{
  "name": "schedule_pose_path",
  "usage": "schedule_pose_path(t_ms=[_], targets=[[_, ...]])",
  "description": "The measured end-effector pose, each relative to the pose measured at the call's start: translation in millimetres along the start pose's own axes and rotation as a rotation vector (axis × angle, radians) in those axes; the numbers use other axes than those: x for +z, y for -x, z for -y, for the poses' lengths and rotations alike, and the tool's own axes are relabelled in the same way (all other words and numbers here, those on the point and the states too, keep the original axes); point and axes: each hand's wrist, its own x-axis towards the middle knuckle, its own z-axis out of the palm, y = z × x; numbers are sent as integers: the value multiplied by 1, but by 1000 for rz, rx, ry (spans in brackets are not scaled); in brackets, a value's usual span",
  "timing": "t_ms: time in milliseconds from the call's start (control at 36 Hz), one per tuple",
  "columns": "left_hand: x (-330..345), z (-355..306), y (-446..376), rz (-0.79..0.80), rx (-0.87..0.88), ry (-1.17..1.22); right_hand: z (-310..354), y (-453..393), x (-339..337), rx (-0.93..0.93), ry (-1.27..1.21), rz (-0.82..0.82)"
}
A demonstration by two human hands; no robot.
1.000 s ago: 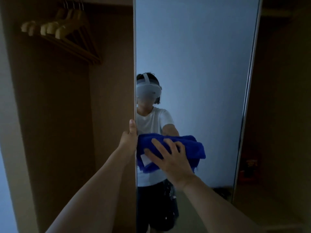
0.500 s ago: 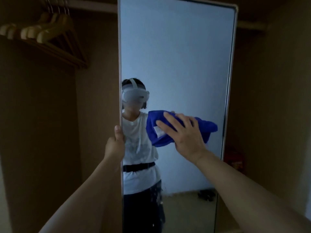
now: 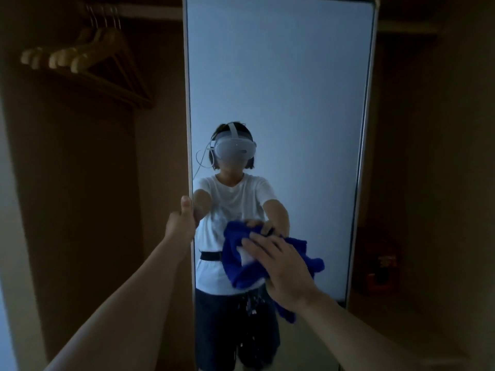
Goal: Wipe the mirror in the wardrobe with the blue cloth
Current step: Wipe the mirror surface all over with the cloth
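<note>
Mirror wiping is underway: right hand presses blue cloth flat-fingered low down, upper glass seemingly untouched, left hand gripping its edge.

The mirror is a tall upright panel with a thin pale frame, standing in the dim brown wardrobe — its glass reflects a pale blue-grey wall. The blue cloth is a bunched, fluffy deep-blue towel pressed against the lower half of the glass, a corner hanging down.
</note>
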Motion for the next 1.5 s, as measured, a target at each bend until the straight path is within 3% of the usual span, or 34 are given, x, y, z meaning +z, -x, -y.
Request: schedule_pose_path(t_ms=[56, 111, 167, 222, 250, 306, 389, 472, 583, 667, 750, 806, 889, 1028, 1139, 1222, 1278, 1444, 1500], targets=[[-5, 2, 8, -27, 62, 8, 13, -13, -11, 135, -216, -120], [-10, 5, 20, -164, 156, -60, 25, -26, -22, 264, -365, -227], [-14, 4, 37, -334, 250, -139, 37, -39, -34, 360, -538, -263], [-15, -3, 53, -366, 314, -112, 49, -51, -48, 401, -763, -287], [-16, -8, 60, -306, 330, -52, 54, -57, -54, 418, -883, -304], [-14, -22, 76, -29, 273, 152, 61, -68, -65, 509, -1129, -308], [-16, -40, 100, 474, -44, 442, 66, -76, -78, 670, -1374, -208], [-22, -46, 106, 702, -206, 656, 64, -79, -91, 715, -1475, -74], [-29, -49, 105, 799, -198, 859, 55, -83, -102, 672, -1226, -67], [-26, -53, 104, 850, -188, 839, 55, -84, -106, 613, -906, -120], [-17, -60, 108, 733, -169, 723, 59, -85, -104, 586, -404, -223], [-10, -68, 112, 641, -142, 730, 68, -83, -104, 543, -214, -308], [-5, -85, 117, 588, -128, 793, 75, -84, -102, 398, -199, -368], [-16, -109, 114, 824, -109, 902, 63, -97, -111, 427, -474, -186], [-18, -117, 105, 897, 3, 879, 54, -106, -121, 435, -527, -221], [-21, -125, 91, 857, 33, 800, 44, -120, -130, 412, -455, -235], [-24, -131, 78, 726, 27, 754, 38, -131, -138, 395, -400, -237], [-26, -136, 45, -69, 220, 679, 25, -163, -156, 338, -173, -347], [-26, -131, 29, -221, 284, 545, 22, -175, -165, 313, -130, -385]])
